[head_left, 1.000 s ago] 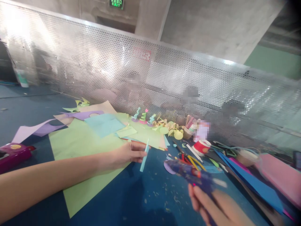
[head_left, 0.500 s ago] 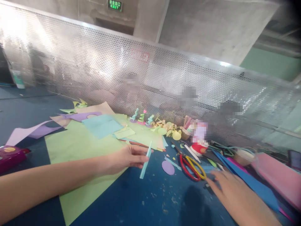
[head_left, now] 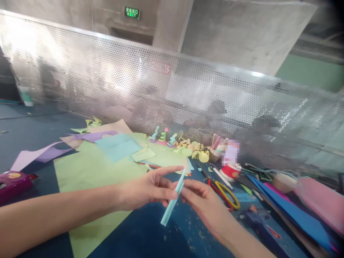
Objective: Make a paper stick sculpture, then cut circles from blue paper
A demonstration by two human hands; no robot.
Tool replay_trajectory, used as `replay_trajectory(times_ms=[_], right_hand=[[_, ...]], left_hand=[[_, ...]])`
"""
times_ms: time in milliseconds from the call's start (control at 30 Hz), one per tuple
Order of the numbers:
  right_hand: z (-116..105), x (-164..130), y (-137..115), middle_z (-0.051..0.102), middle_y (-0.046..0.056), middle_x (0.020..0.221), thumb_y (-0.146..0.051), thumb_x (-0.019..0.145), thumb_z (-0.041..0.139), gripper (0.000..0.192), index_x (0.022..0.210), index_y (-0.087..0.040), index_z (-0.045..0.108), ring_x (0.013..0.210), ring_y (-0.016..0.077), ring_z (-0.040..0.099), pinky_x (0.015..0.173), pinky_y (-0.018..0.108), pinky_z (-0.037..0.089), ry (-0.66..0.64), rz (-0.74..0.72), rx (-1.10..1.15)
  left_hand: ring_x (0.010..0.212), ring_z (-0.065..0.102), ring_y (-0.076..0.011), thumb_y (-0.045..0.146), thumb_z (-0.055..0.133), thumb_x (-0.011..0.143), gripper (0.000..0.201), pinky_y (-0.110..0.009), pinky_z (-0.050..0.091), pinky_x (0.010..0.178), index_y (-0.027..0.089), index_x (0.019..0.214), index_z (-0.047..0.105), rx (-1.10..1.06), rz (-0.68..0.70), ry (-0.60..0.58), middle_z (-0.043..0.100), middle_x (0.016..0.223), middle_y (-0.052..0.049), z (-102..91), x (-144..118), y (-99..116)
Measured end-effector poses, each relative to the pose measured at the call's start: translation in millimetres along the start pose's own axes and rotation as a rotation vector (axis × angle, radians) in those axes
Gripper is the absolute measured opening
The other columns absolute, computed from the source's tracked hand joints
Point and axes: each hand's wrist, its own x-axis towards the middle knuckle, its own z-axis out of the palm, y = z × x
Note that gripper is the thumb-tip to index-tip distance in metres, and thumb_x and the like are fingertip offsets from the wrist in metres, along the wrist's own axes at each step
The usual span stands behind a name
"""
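Note:
My left hand point(head_left: 146, 188) pinches a thin strip of light blue paper point(head_left: 171, 204) near its top, holding it slanted above the blue table point(head_left: 150, 236). From the right, my right hand point(head_left: 202, 204) reaches in and its fingertips touch the same strip near its upper end. Both hands meet over the table's middle, in front of a large light green sheet point(head_left: 91, 168).
Red and yellow scissors point(head_left: 225, 193) lie right of my hands, with a red-and-white cup point(head_left: 231, 171) behind them. Small paper figures point(head_left: 162, 136) stand by the perforated metal screen point(head_left: 172, 93). Blue and pink sheets point(head_left: 295, 208) lie at right, a magenta case point(head_left: 13, 181) at left.
My right hand set down the dark blue tool it held, then swung left to the paper strip. My left hand lifted the strip slightly.

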Motion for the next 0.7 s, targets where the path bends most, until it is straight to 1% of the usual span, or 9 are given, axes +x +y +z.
replay_trajectory(times_ms=[100,200,300,367,467,567,633,700], right_hand=[[3,-1,2,0.063,0.000,0.077,-0.030,0.080,0.063,0.017,0.093,-0.024,0.071,0.071,0.0102,0.047,0.068,0.024,0.039,-0.052,0.004,0.110],[5,-3,4,0.062,0.000,0.074,-0.030,0.080,0.063,0.017,0.093,-0.025,0.071,0.069,0.0096,0.049,0.064,0.022,0.038,-0.067,0.013,0.197],[6,-4,7,0.061,0.000,0.072,-0.029,0.080,0.063,0.015,0.091,-0.023,0.072,0.066,0.0084,0.047,0.062,0.021,0.037,-0.075,0.020,0.235],[6,-5,9,0.060,0.000,0.071,-0.029,0.080,0.063,0.015,0.089,-0.022,0.072,0.065,0.0081,0.046,0.062,0.021,0.037,-0.078,0.032,0.238],[6,-3,11,0.058,0.000,0.070,-0.030,0.080,0.063,0.015,0.087,-0.019,0.071,0.064,0.0080,0.046,0.062,0.022,0.037,-0.052,0.041,0.254],[2,-1,12,0.053,-0.002,0.065,-0.032,0.078,0.065,0.016,0.086,-0.019,0.069,0.060,0.0079,0.045,0.061,0.023,0.037,-0.006,0.043,0.291],[-1,0,14,0.049,-0.004,0.064,-0.032,0.077,0.065,0.015,0.084,-0.019,0.068,0.058,0.0075,0.043,0.059,0.024,0.036,0.032,0.040,0.294],[-3,0,16,0.046,-0.004,0.065,-0.032,0.077,0.065,0.014,0.080,-0.018,0.066,0.057,0.0072,0.042,0.058,0.024,0.035,0.054,0.033,0.288]], left_hand=[[0.073,0.058,-0.0106,0.015,0.071,0.071,0.062,-0.019,0.041,0.058,0.029,0.126,0.047,0.004,-0.019,-0.038,0.061,0.081,0.000,0.8,0,-3],[0.077,0.060,-0.0132,0.016,0.071,0.071,0.061,-0.018,0.040,0.057,0.027,0.126,0.047,0.013,-0.018,-0.069,0.062,0.080,-0.002,2.1,1,-5],[0.081,0.061,-0.0146,0.016,0.070,0.072,0.056,-0.017,0.039,0.056,0.024,0.123,0.050,0.018,-0.001,-0.104,0.064,0.079,-0.002,3.2,1,-5],[0.081,0.061,-0.0134,0.016,0.069,0.073,0.050,-0.016,0.039,0.057,0.022,0.120,0.053,0.016,0.007,-0.129,0.065,0.081,-0.003,3.8,1,-5],[0.084,0.061,-0.0134,0.018,0.066,0.076,0.043,-0.018,0.042,0.062,0.020,0.118,0.054,-0.004,-0.004,-0.139,0.066,0.086,-0.005,3.9,1,-7],[0.084,0.062,-0.0144,0.020,0.063,0.079,0.042,-0.025,0.046,0.072,0.021,0.119,0.049,-0.020,-0.033,-0.118,0.066,0.090,-0.006,2.7,-1,-8],[0.080,0.063,-0.0134,0.020,0.064,0.079,0.042,-0.028,0.046,0.075,0.022,0.117,0.047,-0.015,-0.055,-0.106,0.066,0.089,-0.005,1.3,-2,-9],[0.079,0.063,-0.0128,0.020,0.064,0.079,0.039,-0.030,0.046,0.077,0.022,0.113,0.046,-0.014,-0.066,-0.103,0.066,0.087,-0.004,0.0,-2,-9]])
